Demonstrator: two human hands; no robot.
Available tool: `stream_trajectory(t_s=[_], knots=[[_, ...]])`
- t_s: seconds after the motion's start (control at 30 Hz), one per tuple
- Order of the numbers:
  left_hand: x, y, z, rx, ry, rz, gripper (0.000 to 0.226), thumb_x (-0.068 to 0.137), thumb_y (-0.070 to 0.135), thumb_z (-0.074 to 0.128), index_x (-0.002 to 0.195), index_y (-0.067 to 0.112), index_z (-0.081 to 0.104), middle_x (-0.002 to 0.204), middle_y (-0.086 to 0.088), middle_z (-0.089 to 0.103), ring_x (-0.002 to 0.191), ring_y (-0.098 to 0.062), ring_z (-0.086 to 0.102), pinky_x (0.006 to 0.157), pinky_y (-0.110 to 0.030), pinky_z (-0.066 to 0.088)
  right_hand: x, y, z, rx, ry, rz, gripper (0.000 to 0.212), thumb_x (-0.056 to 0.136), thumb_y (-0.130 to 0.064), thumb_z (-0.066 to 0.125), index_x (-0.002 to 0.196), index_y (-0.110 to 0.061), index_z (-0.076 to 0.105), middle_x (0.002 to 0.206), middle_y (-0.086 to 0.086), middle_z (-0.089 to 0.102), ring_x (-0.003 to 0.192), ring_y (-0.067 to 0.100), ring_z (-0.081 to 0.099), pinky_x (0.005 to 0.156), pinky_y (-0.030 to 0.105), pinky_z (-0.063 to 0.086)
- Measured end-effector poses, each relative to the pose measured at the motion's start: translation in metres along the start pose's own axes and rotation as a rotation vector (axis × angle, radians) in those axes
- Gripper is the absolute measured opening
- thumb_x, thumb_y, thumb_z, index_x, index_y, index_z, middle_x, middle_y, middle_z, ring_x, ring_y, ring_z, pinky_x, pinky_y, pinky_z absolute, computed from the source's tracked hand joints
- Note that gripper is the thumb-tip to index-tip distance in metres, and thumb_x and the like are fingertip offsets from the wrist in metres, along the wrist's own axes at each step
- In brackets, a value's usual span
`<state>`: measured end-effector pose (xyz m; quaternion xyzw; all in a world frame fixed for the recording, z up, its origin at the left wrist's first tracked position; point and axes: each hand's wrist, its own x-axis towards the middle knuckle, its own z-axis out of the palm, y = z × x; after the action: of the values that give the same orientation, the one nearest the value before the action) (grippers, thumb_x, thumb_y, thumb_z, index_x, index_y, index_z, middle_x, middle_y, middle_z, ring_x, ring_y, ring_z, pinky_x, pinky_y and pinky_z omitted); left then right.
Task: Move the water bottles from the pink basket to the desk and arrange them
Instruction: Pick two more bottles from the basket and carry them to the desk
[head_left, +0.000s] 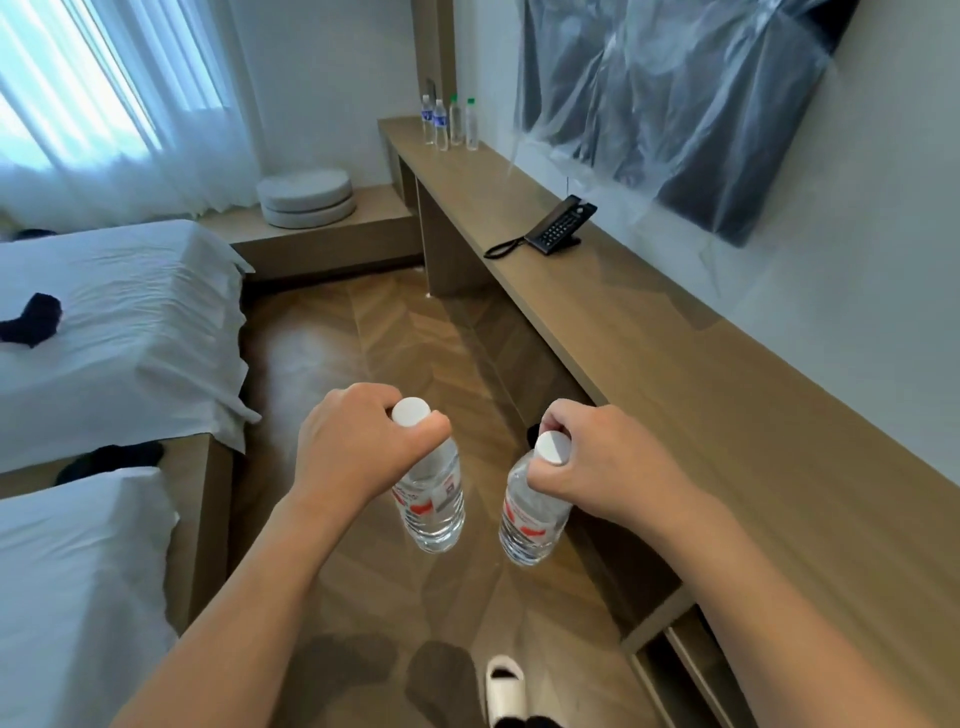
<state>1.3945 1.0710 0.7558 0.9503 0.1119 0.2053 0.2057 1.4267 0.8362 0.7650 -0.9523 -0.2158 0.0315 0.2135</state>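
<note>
Two clear water bottles hang over the wooden floor, the left hand (358, 447) pinching the left bottle (431, 499) under its white cap and the right hand (597, 462) pinching the right bottle (530, 514) likewise. Held only at the neck, either could swing and slip. Set carelessly on the counter (649, 332), it might topple the four bottles (449, 123) at the far end.

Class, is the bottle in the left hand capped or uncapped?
Capped: a white cap sits on the bottle the left hand grips by its neck.
</note>
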Motion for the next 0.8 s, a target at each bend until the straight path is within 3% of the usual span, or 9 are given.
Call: stream_trajectory(t_s=[0.07, 0.2, 0.47, 0.73, 0.8], knots=[[0.038, -0.018, 0.01, -0.024, -0.006, 0.001, 0.049, 0.061, 0.06, 0.054, 0.046, 0.014, 0.049, 0.04, 0.004, 0.044, 0.043, -0.012, 0.047, 0.044, -0.028, 0.038, 0.044, -0.002, 0.007, -0.001, -0.004, -0.007, 0.027, 0.069, -0.047, 0.06, 0.086, -0.027, 0.056, 0.073, -0.008, 0.062, 0.065, 0.012, 0.059, 0.05, 0.026, 0.042], [0.119, -0.054, 0.036, -0.07, 0.016, -0.004, 0.043, 0.059, 0.057, 0.055, 0.046, 0.018, 0.043, 0.039, 0.005, 0.036, 0.039, -0.013, 0.036, 0.043, -0.025, 0.027, 0.141, -0.005, 0.024, 0.005, -0.038, -0.036, 0.025, 0.068, -0.047, 0.06, 0.083, -0.027, 0.058, 0.07, -0.009, 0.062, 0.065, 0.012, 0.06, 0.049, 0.027, 0.046], [0.289, -0.113, 0.059, -0.029, 0.015, -0.037, 0.049, 0.06, 0.06, 0.056, 0.046, 0.015, 0.042, 0.04, 0.006, 0.037, 0.042, -0.011, 0.04, 0.045, -0.024, 0.029, 0.337, -0.024, 0.026, 0.015, -0.034, -0.128, 0.029, 0.066, -0.054, 0.058, 0.082, -0.03, 0.051, 0.07, -0.01, 0.059, 0.063, 0.007, 0.055, 0.046, 0.022, 0.029], [0.439, -0.181, 0.086, -0.114, -0.006, -0.083, 0.026, 0.067, 0.055, 0.06, 0.051, 0.036, 0.052, 0.041, 0.01, 0.04, 0.041, -0.009, 0.043, 0.045, -0.021, 0.028, 0.514, -0.038, 0.038, 0.076, 0.016, -0.147, 0.028, 0.069, -0.054, 0.058, 0.084, -0.031, 0.053, 0.069, -0.012, 0.058, 0.062, 0.008, 0.057, 0.048, 0.019, 0.037], [0.477, -0.202, 0.098, -0.091, -0.002, -0.097, 0.024, 0.064, 0.056, 0.059, 0.052, 0.036, 0.053, 0.041, 0.011, 0.041, 0.039, -0.01, 0.041, 0.043, -0.022, 0.027, 0.562, -0.043, 0.05, 0.072, -0.004, -0.137, 0.027, 0.071, -0.053, 0.059, 0.086, -0.031, 0.054, 0.071, -0.013, 0.058, 0.063, 0.008, 0.059, 0.05, 0.02, 0.046]])
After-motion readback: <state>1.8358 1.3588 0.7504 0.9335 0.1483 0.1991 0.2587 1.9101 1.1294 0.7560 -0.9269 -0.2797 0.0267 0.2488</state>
